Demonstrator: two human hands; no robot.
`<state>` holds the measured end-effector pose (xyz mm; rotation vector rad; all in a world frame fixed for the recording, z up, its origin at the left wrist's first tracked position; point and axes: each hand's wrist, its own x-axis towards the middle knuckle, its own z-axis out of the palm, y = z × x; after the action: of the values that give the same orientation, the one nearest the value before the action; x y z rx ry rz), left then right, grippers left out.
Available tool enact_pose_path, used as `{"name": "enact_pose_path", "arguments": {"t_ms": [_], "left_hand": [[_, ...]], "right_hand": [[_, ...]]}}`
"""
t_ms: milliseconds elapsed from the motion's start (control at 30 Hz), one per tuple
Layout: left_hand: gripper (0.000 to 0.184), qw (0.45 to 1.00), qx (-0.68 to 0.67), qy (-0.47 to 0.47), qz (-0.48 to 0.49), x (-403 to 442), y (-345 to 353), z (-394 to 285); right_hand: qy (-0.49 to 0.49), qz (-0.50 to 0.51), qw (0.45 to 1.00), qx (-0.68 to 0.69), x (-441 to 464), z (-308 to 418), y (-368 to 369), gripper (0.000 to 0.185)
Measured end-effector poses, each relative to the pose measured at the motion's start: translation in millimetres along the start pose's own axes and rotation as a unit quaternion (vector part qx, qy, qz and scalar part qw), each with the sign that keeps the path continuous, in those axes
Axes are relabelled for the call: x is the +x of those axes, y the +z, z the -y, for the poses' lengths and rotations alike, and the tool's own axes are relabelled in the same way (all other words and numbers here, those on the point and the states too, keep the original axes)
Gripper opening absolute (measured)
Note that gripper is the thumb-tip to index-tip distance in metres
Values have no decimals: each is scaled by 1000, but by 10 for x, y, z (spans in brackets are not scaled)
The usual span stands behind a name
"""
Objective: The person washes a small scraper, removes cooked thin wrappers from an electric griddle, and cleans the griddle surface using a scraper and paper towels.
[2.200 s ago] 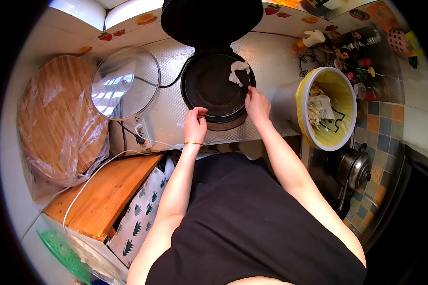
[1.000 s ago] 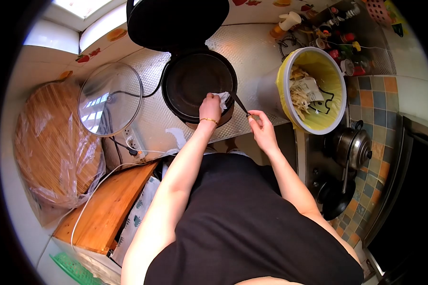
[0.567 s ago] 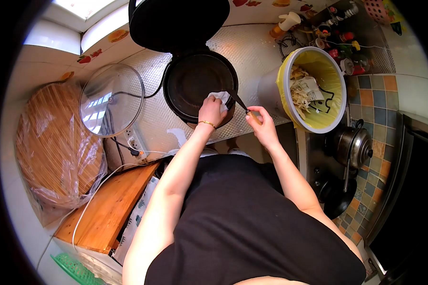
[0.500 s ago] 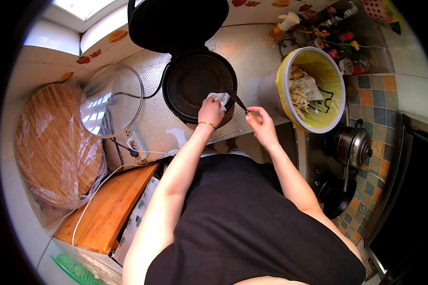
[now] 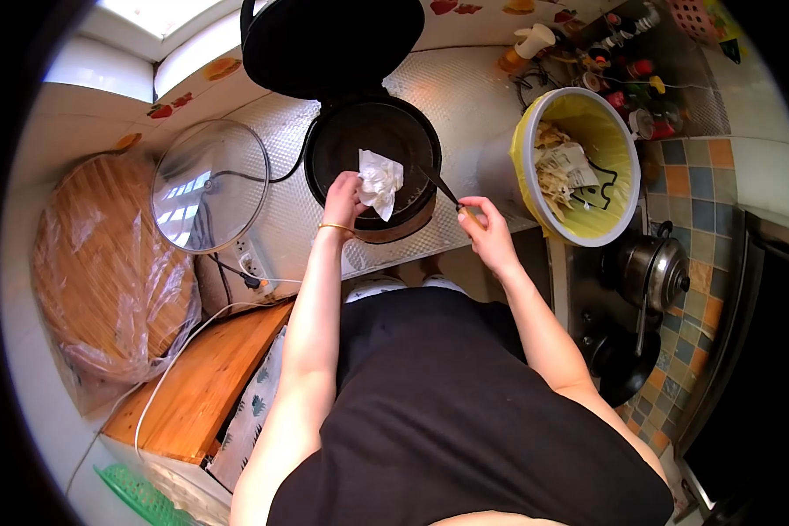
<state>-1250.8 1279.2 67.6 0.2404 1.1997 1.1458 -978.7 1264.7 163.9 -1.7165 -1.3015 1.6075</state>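
Note:
My left hand (image 5: 342,203) pinches a crumpled white tissue (image 5: 380,184) over the near part of a round black electric pan (image 5: 351,140). The pan's black lid (image 5: 333,44) stands raised at the back. To the right, my right hand (image 5: 489,235) is closed round the light handle of a dark spatula (image 5: 443,187), whose blade end points up and left over the pan's right rim. The tissue and the spatula are apart.
Right of the pan is a bin (image 5: 515,175) with a yellow liner and scraps. A glass lid (image 5: 210,186) and a bagged wooden board (image 5: 110,263) are on the left. A lidded pot (image 5: 653,270) stands at the right.
My left hand has moved left with the tissue, away from the spatula blade, and the tissue now shows more fully. My right hand still holds the spatula in nearly the same place.

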Motion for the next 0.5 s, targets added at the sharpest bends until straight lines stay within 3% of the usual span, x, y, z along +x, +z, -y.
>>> {"name": "enact_pose_path", "arguments": {"t_ms": [133, 167, 267, 333, 400, 500], "left_hand": [[11, 1000, 16, 11, -22, -97, -184, -133], [11, 990, 125, 50, -39, -47, -295, -112], [12, 892, 409, 165, -97, 9, -409, -134], [15, 789, 545, 241, -151, -58, -311, -199], [21, 721, 648, 188, -157, -98, -172, -216], [26, 689, 712, 75, -112, 151, -205, 109]], "right_hand": [[-45, -15, 996, -77, 167, -71, 53, 30], [-56, -23, 993, -103, 203, -52, 80, 31], [-47, -10, 983, -176, 272, 167, 121, 32], [-52, -9, 980, -189, 310, 247, 155, 33], [-58, -8, 981, -187, 321, 261, 180, 33], [-51, -9, 983, -177, 292, 228, 179, 33]]}}
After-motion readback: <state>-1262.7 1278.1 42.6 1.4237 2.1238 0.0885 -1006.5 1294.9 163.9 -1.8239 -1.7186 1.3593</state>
